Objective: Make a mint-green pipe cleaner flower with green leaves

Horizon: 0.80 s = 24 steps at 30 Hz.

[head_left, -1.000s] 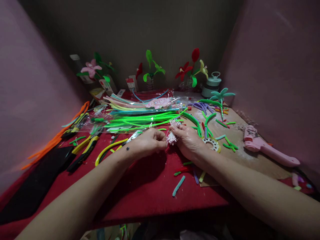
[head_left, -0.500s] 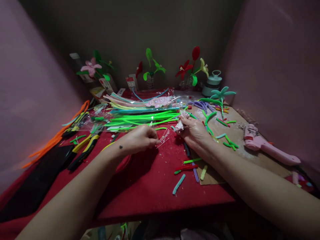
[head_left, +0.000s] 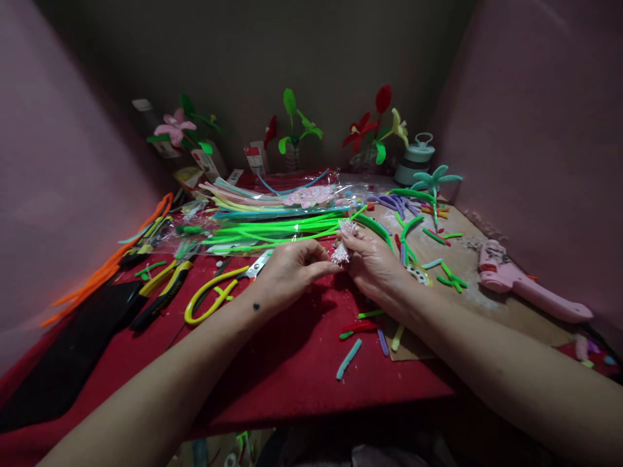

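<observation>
A bundle of pale pink flower stamens (head_left: 342, 251), bunched at the middle and fanned at both ends, is in my right hand (head_left: 377, 259), whose thumb and fingers are closed round it. From the left, my left hand (head_left: 294, 269) meets it, thumb and forefinger pinched at the lower tips of the stamens. Its other fingers are curled and partly hidden. Behind both hands lie bright green pipe cleaners (head_left: 282, 230) on clear plastic packaging. Yellow-handled scissors (head_left: 195, 308) rest beside my left wrist.
Yellow-and-black pliers (head_left: 168, 292) and orange pipe cleaners (head_left: 111, 269) lie left on the red cloth (head_left: 282, 383). Cut pipe-cleaner pieces (head_left: 348, 359) are scattered right. A pink glue gun (head_left: 530, 285) and a teal flower (head_left: 435, 181) are on the board (head_left: 477, 311). Finished flowers (head_left: 359, 133) stand behind.
My left hand has moved right and up, from holding several loose stamens to meeting the bundle. My right hand has shifted slightly left and down with it. The scissors are more exposed.
</observation>
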Available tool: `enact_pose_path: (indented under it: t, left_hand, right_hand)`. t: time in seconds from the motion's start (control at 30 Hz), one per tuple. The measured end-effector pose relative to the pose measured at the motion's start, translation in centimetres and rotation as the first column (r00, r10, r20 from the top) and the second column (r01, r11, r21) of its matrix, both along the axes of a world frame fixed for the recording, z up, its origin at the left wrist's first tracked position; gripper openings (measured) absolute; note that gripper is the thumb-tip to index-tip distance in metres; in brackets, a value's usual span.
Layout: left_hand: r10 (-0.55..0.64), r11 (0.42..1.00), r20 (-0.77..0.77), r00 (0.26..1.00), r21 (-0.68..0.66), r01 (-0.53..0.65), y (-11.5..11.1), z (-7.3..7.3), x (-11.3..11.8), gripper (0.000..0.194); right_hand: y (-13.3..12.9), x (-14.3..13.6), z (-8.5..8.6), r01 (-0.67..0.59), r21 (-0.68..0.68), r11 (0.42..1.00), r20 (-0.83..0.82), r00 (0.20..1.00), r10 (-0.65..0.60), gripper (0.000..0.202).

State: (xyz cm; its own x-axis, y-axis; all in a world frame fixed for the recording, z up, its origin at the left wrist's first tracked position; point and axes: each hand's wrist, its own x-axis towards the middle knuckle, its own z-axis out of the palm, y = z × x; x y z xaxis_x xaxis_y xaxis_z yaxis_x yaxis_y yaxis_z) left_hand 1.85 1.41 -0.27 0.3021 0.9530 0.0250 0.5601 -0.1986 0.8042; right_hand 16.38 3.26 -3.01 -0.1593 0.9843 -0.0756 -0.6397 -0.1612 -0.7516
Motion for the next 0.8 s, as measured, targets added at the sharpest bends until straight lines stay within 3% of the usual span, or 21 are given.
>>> enact_pose_path:
  t: [0.17, 0.4, 0.63, 0.8]
  left_hand:
    - [0.028, 0.994, -0.049, 0.998, 0.105, -0.023, -0.4, -0.2, 1.0, 0.025]
    - [-0.050, 0.996, 0.087, 0.995, -0.069, 0.056, -0.6, 0.7, 1.0, 0.025]
    - [-0.133, 0.971, 0.119, 0.984, -0.182, 0.154, -0.3, 0.6, 0.0, 0.017]
    - [-0.275, 0.935, -0.028, 0.961, -0.239, 0.260, -0.6, 1.6, -0.6, 0.022]
  right_hand:
    - [-0.1, -0.2, 0.0, -0.035, 0.007, 0.999, -0.012, 0.999, 0.035, 0.023]
    - [-0.1, -0.1, -0.2, -0.062, 0.028, 0.998, 0.004, 0.998, 0.062, 0.022]
    - [0.3, -0.2, -0.2, 0.018, -0.079, 0.997, -0.002, 1.000, -0.018, 0.011]
    - [1.9, 1.0, 0.7, 0.200, -0.167, 0.966, -0.020, 0.978, -0.206, 0.011]
